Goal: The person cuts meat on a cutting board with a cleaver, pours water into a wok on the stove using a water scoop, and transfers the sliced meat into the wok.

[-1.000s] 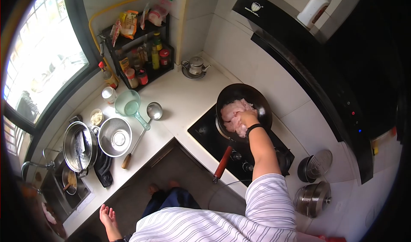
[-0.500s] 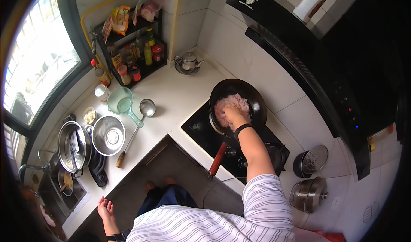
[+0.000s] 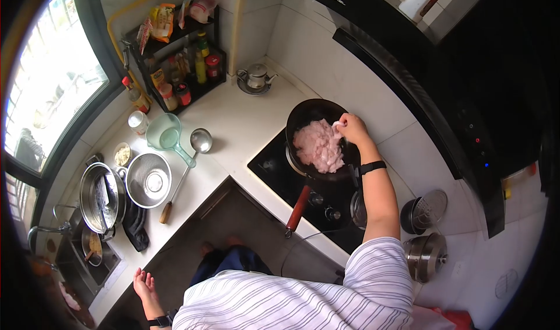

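Pale pink raw meat pieces (image 3: pixel 318 146) lie heaped in the dark wok (image 3: pixel 303 109) on the stove. At the wok's right rim, my right hand (image 3: pixel 354 129) is closed, pinching a piece of raw meat (image 3: pixel 338 124) at the edge of the heap. The wok's red wooden handle (image 3: pixel 298 211) points toward me. My left hand (image 3: pixel 144 284) hangs beside the counter edge, away from the stove. Its fingers are loosely bent and apart, and it holds nothing.
A black range hood (image 3: pixel 402 79) overhangs the stove on the right. On the left counter (image 3: pixel 245 131) lie a ladle (image 3: pixel 200 140), a green strainer scoop (image 3: pixel 169 136), a colander (image 3: pixel 149 180) and a steel pot (image 3: pixel 100 198). A spice rack (image 3: pixel 181 67) stands behind.
My right hand has come up and right, out of the middle of the meat to the wok's right rim, with a piece pinched in its fingers. The left hand has barely moved.
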